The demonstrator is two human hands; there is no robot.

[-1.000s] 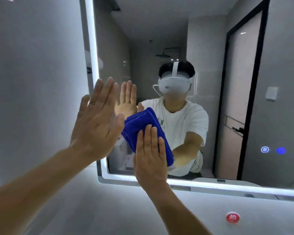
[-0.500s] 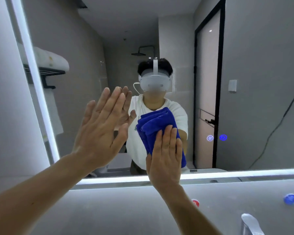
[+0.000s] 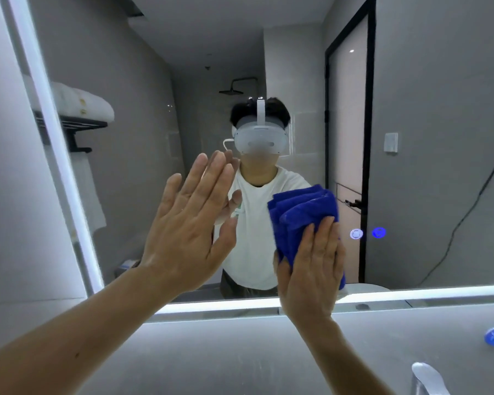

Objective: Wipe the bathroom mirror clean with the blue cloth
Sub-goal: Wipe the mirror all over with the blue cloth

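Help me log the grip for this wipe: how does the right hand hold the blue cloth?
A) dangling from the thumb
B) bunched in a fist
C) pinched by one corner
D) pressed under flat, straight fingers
D: the right hand lies flat, fingers straight, over the blue cloth, pressing it against the mirror.

the wall mirror (image 3: 439, 109) is carrying everything here, with its lit strip (image 3: 439, 292) glowing along the left and bottom edges. the folded blue cloth (image 3: 300, 215) is lying flat against the glass, low and right of centre, and the right hand (image 3: 311, 269) is pressing straight fingers on its lower half. the left hand (image 3: 188, 226) is resting open on the glass left of the cloth, apart from it. a white touch icon (image 3: 356, 234) and a blue touch icon (image 3: 379, 232) are glowing just right of the cloth.
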